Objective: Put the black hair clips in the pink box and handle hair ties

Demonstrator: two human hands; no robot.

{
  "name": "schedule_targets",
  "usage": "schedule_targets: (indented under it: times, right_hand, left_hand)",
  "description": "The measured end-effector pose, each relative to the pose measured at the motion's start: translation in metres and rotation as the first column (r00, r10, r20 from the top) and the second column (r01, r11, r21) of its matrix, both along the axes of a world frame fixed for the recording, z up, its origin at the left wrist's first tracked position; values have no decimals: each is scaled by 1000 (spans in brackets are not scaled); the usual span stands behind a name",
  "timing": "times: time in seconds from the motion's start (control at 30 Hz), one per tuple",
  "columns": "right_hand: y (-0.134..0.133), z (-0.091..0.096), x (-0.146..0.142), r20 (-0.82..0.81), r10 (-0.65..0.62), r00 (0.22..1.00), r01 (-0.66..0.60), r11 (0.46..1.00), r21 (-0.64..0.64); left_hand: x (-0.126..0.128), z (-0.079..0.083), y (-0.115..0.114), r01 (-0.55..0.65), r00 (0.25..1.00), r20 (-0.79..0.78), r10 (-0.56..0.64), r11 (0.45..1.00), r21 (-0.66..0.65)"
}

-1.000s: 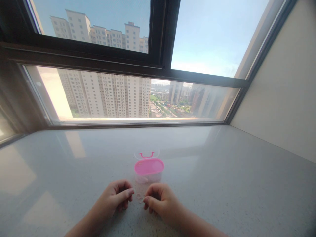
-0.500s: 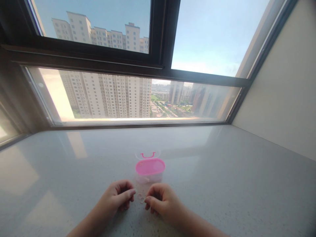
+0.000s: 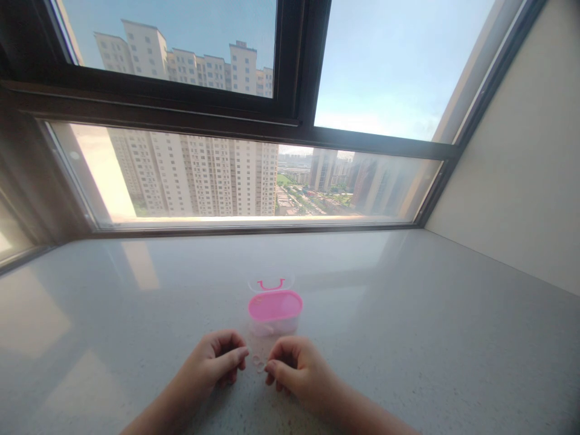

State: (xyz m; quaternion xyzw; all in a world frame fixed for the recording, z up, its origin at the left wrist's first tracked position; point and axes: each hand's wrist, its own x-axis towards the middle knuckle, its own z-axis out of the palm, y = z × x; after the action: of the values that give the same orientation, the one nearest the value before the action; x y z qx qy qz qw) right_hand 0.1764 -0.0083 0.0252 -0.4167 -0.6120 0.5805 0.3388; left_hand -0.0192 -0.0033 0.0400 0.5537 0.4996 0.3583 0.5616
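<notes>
Thumb and fingers of my left hand (image 3: 226, 357) are pinched together; anything between them is too small to make out. Opposite it, my right hand (image 3: 292, 365) is closed in a pinch at the edge of a small pale ring (image 3: 260, 368). Another small pale ring (image 3: 256, 358) shows in the gap between the hands, close to the first; I cannot tell whether they are linked. Just beyond my fingertips stands a small clear plastic box (image 3: 274, 327) with a pink rim. Its transparent lid with a pink handle (image 3: 272, 285) is behind it.
The pale speckled sill (image 3: 408, 338) spreads around my hands. A dark window frame (image 3: 254, 232) borders its far side, and a white wall (image 3: 516, 181) rises on the right. Tall buildings show through the glass.
</notes>
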Motion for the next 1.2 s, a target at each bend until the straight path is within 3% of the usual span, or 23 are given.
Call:
schedule_targets:
  times: [1.2]
  right_hand:
    - [0,0,0,18,1,1000,-1,1000,-10]
  left_hand:
    - [0,-1,0,-10,1000,21,10,999,-31]
